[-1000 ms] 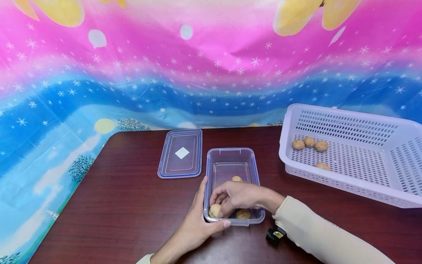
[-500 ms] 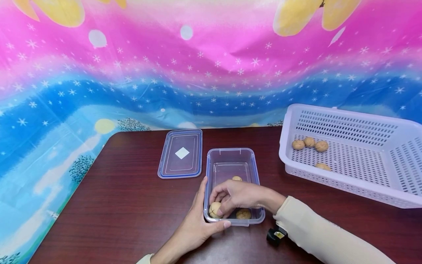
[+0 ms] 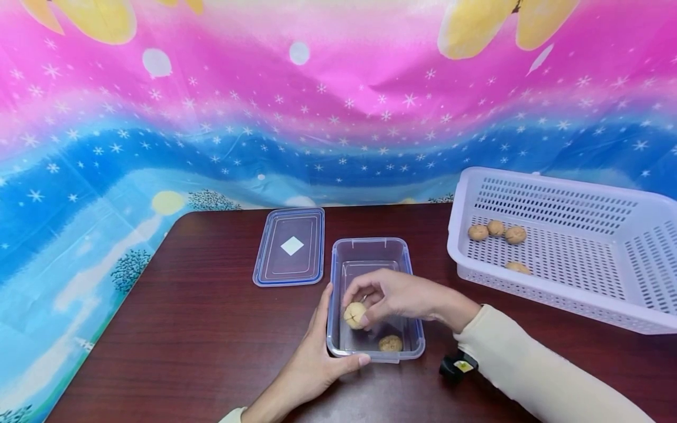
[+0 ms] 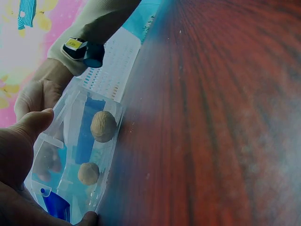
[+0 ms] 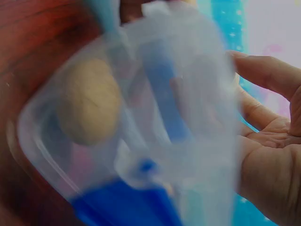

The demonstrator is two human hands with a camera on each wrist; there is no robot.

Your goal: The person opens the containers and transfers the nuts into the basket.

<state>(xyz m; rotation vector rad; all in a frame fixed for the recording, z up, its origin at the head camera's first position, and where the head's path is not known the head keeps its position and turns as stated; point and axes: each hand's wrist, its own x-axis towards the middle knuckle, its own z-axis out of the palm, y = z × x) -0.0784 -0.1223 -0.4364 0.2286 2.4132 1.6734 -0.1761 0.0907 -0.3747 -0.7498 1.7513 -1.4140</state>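
Observation:
My left hand (image 3: 317, 358) grips the clear plastic container (image 3: 411, 273) at its near left corner, fingers along the left wall and thumb on the front rim. A pale walnut with a dark cross mark (image 3: 355, 316) is pinched between the thumb and fingers of my right hand (image 3: 404, 296), over the container's left part. Another walnut (image 3: 390, 343) lies in the near right corner. Through the container wall, the left wrist view shows a large walnut (image 4: 103, 126) and a smaller walnut (image 4: 88, 174). The blurred right wrist view shows a walnut (image 5: 89, 101) behind the wall.
The lid (image 3: 280, 267) with a white diamond label lies flat behind and left of the container. At the right stands a perforated white basket (image 3: 555, 302) with several walnuts (image 3: 515, 235). A printed cloth (image 3: 338, 117) hangs behind the brown table (image 3: 201, 329).
My right hand has risen from the container's near left corner, carrying the pale walnut up and slightly right. It now covers the walnut seen farther back earlier. The left hand has stayed still.

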